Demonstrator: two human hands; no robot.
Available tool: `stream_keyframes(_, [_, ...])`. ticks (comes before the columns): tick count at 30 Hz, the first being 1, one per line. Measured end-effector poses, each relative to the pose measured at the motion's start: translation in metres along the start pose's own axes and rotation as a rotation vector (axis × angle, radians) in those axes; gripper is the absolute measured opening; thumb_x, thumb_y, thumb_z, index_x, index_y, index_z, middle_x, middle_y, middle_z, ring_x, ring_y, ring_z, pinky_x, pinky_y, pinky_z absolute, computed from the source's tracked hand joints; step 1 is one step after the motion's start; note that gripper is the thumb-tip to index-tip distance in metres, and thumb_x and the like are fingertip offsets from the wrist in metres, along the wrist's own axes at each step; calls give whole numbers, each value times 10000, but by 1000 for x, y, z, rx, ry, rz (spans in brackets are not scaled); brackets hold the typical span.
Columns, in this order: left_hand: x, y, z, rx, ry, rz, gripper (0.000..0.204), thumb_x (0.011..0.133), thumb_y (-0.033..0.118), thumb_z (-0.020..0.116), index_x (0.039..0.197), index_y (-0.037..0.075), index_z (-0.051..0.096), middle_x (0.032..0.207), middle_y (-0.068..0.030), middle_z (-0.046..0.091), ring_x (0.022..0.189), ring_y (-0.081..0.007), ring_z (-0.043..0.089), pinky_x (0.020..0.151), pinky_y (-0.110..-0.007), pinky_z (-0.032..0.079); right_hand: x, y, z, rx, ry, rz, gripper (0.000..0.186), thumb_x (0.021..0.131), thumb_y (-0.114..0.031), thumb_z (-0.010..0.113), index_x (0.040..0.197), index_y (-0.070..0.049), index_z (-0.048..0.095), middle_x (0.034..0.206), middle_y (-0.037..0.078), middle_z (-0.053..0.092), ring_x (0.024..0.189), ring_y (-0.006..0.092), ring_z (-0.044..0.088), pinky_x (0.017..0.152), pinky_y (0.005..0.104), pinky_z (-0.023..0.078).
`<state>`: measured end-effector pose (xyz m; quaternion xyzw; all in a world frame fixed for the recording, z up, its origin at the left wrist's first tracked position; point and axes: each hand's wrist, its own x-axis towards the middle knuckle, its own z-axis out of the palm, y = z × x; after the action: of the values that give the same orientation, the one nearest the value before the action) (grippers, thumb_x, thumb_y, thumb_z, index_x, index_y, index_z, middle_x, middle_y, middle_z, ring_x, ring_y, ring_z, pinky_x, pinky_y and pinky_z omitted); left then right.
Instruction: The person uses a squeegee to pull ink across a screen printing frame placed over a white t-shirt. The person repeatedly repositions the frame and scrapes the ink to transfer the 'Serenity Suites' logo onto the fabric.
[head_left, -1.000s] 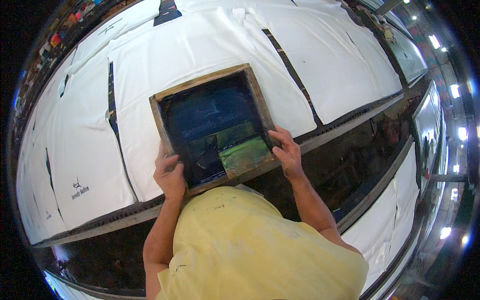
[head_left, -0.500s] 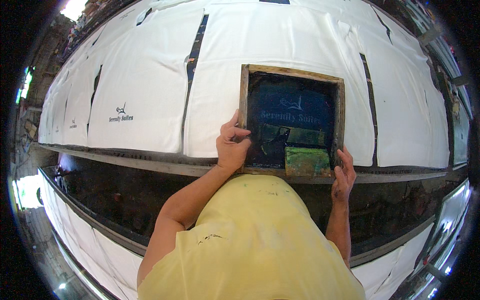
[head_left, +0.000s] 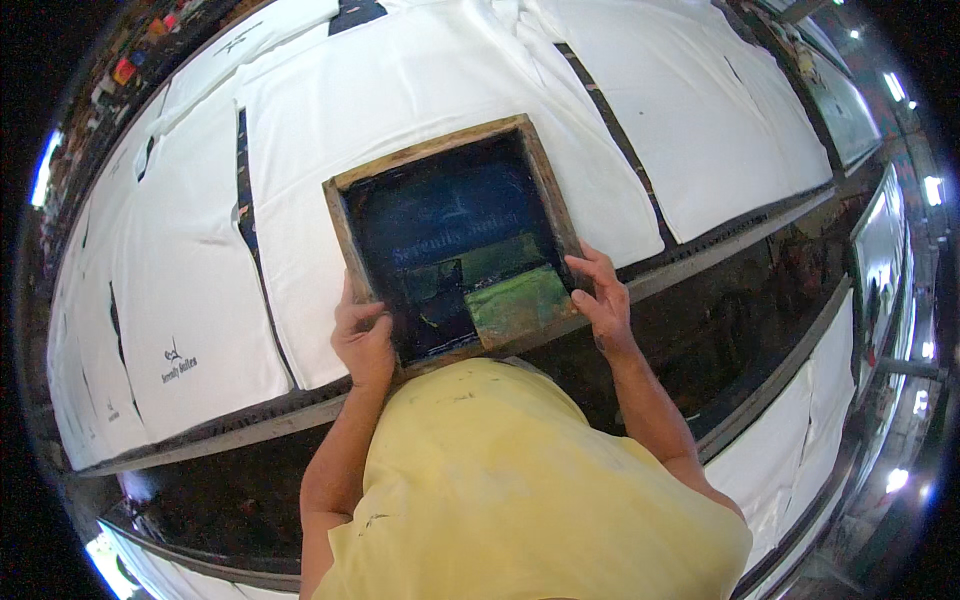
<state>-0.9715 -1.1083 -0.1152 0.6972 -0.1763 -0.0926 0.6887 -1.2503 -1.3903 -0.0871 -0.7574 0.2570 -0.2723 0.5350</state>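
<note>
I've got the framed screen (head_left: pixel 435 200) over the white cloth (head_left: pixel 295 225) on the desk (head_left: pixel 735 239), near side by the edge, turned a bit CCW; can't tell if it's resting flat or slightly lifted. Prob. light-to-mid wt: the wood rails look stiff & OK to squeeze, but I'd treat the dark mesh as thin & easy to dent, so no fingers there. Looks inky inside, so poss. slick. The green block (head_left: pixel 520 305) sits in the near R corner, prob. loose, may slide if I tip it; adds wt that side. Best hold = both side rails, lower half, approx. where I am now. L hand (head_left: pixel 363 342) grasps the L rail, thumb side up, fingers bent; R hand (head_left: pixel 606 308) pinches the R rail near the lower corner, thumb & fingers spread along it. Forearms come up either side of the yellow shirt (head_left: pixel 540 480), elbows bent, R one slanting inward.
</note>
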Motion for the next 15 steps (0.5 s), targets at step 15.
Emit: stream_keyframes(15, [1,-12,-3,71,-13,50,148,799,-117,748,869,10,716,1690,-346,555,1528,-376,592,1277,-446,414,-3,-2,0,-38,10,37,554,933,-160,797,1480,-89,747,1697,222,528,1616,363,466,1350,488,321])
